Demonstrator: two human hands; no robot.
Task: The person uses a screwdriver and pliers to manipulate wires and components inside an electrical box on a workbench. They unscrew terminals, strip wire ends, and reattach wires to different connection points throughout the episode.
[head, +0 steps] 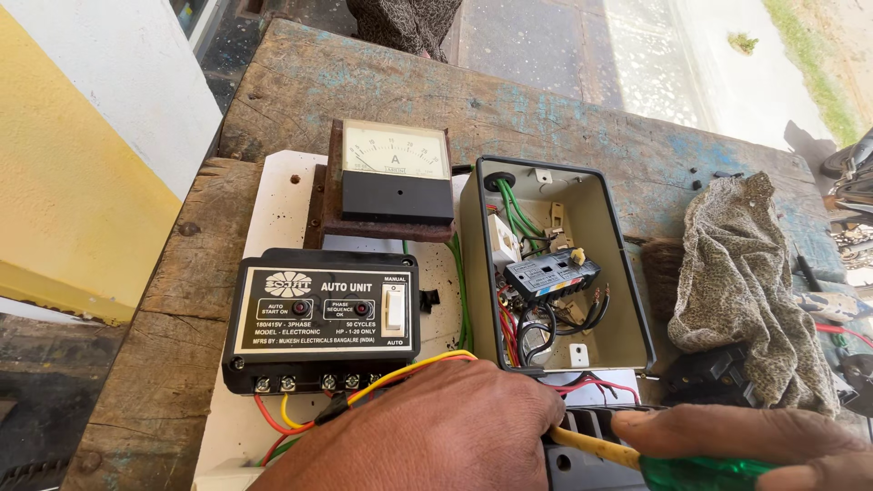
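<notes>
Head view: worn wooden bench (pixel 364 82) by yellow wall (pixel 64 182); right hand (pixel 755 441) grips a screwdriver (pixel 655 464)

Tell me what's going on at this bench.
A person is working on electrical gear on a worn wooden table. The left hand rests by the red and yellow wires under a black rectangular control unit. The right hand holds a green-handled screwdriver with its yellow shaft pointing left. An open grey metal box of wiring, an analogue meter and a grey rag lie nearby.
</notes>
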